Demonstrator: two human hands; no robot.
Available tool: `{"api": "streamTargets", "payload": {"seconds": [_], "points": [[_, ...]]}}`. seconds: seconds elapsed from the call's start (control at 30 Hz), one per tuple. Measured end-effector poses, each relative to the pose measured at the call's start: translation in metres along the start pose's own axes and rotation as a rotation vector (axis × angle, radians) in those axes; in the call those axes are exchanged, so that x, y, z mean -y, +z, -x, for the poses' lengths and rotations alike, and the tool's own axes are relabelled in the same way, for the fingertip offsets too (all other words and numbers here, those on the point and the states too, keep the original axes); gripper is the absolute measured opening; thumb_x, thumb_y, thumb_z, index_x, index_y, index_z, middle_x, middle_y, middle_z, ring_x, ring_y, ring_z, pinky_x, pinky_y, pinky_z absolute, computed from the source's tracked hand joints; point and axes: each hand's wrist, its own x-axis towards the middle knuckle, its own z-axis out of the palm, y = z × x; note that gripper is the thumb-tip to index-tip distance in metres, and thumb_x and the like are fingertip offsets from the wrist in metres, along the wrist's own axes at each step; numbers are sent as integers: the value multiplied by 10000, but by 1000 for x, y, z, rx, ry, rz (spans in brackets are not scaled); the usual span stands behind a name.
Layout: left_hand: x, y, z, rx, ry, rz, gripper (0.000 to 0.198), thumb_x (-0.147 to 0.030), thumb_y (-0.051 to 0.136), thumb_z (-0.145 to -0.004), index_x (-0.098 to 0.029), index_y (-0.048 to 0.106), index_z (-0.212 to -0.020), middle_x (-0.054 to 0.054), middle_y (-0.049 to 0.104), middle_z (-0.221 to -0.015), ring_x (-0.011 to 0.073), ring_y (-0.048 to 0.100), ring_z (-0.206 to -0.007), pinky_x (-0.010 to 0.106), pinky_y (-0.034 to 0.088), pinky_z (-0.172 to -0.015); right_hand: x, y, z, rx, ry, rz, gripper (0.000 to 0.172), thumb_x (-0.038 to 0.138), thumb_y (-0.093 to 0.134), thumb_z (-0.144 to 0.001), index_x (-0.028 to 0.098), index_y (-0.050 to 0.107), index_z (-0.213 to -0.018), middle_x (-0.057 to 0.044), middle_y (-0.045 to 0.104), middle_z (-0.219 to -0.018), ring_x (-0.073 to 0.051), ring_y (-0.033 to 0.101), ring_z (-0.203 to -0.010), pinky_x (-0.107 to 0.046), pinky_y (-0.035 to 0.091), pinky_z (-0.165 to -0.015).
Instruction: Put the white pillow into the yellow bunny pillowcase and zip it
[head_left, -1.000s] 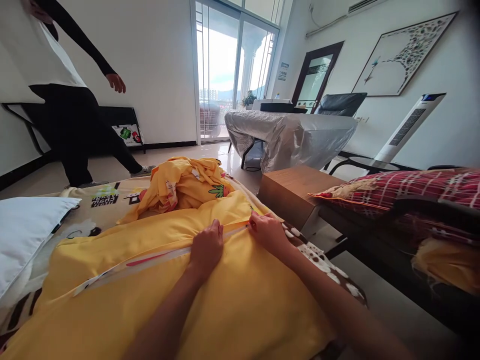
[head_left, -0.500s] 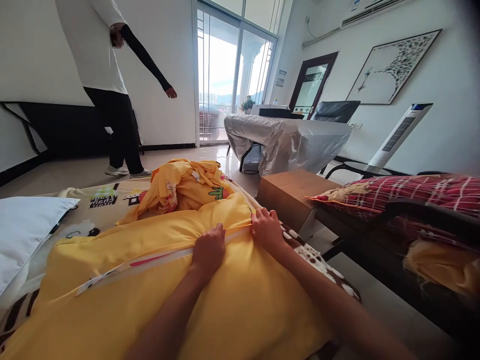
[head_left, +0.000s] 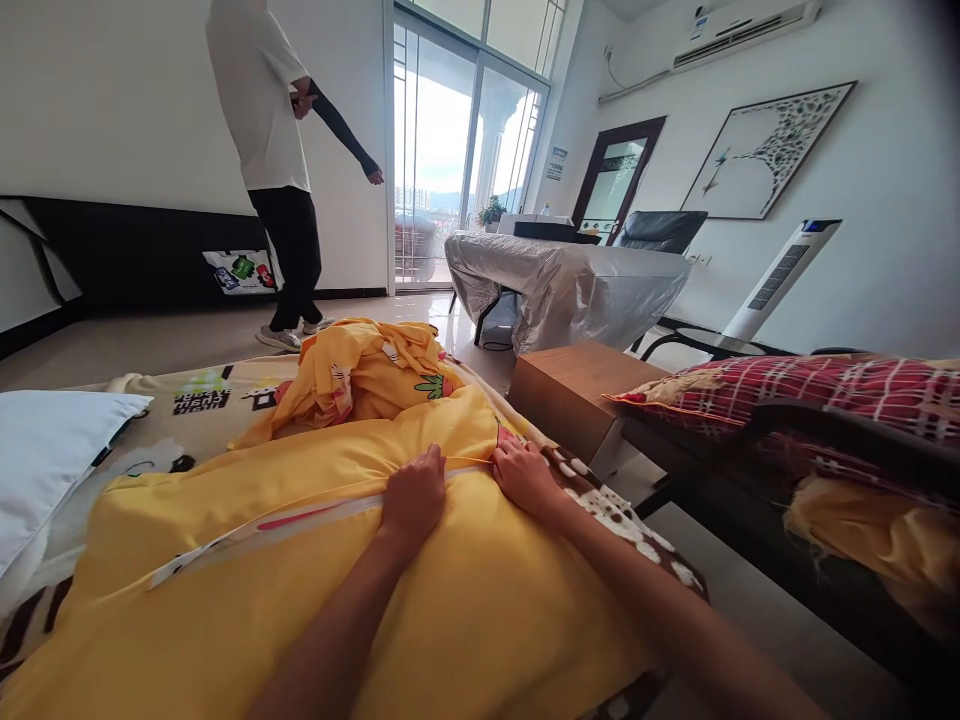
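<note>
A large yellow fabric cover [head_left: 480, 580] lies spread and puffed up in front of me. Across it runs a slit-like opening [head_left: 300, 520], with white and pink fabric showing inside. My left hand [head_left: 415, 492] is closed on the edge of this opening near its middle, knuckles up. Further right, my right hand [head_left: 529, 478] pinches the same edge near its right end, where a pink printed patch shows. The edge between my hands is drawn fairly straight. Both sets of fingertips are partly hidden in the cloth. Beyond the cover sits a crumpled orange-yellow cloth [head_left: 367, 365] with a printed green plant.
A white pillow [head_left: 60, 455] lies at left on a patterned blanket [head_left: 202, 405]. To the right are a brown wooden box [head_left: 570, 375] and a red plaid cushion [head_left: 810, 395] on a black-framed seat. Farther back stand a plastic-covered table [head_left: 570, 275] and a walking person [head_left: 274, 120].
The person at the back has walked to the right, uncovering a printed white bag behind. My right hand has shifted slightly left and down along the edge; my left hand has barely moved.
</note>
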Motion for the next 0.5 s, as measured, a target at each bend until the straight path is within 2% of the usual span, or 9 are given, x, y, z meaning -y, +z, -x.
{"api": "streamTargets", "payload": {"seconds": [0.1, 0.27, 0.4, 0.5], "points": [[1, 0, 0, -2, 0, -2, 286, -308, 247, -974, -190, 506, -940, 52, 667, -826, 221, 656, -784, 284, 348, -566, 3, -5, -4, -9, 84, -26, 284, 217, 414, -893, 129, 659, -1007, -154, 653, -1109, -253, 560, -1073, -344, 354, -905], [3, -1, -2, -2, -4, 0, 299, -328, 246, -976, -190, 509, -941, 47, 668, -818, 205, 658, -777, 275, 337, -563, 3, -19, -7, -11, 236, -52, 259, 221, 457, -845, 117, 673, -943, -161, 685, -992, -249, 619, -941, -318, 409, -783], [4, 0, -3, -11, 22, 7, 309, -336, 240, -978, -197, 511, -927, 38, 661, -829, 193, 645, -780, 275, 353, -586, -1, -28, -3, -9, 273, -91, 263, 190, 446, -838, 105, 682, -916, -188, 686, -968, -271, 633, -915, -338, 412, -759], [3, -3, 1, -27, 81, 2, 284, -299, 260, -973, -197, 521, -927, 38, 645, -926, 187, 615, -883, 284, 398, -677, -4, -30, -3, -8, 277, -140, 275, 172, 425, -854, 97, 687, -888, -202, 687, -952, -277, 638, -887, -349, 408, -750]]}}
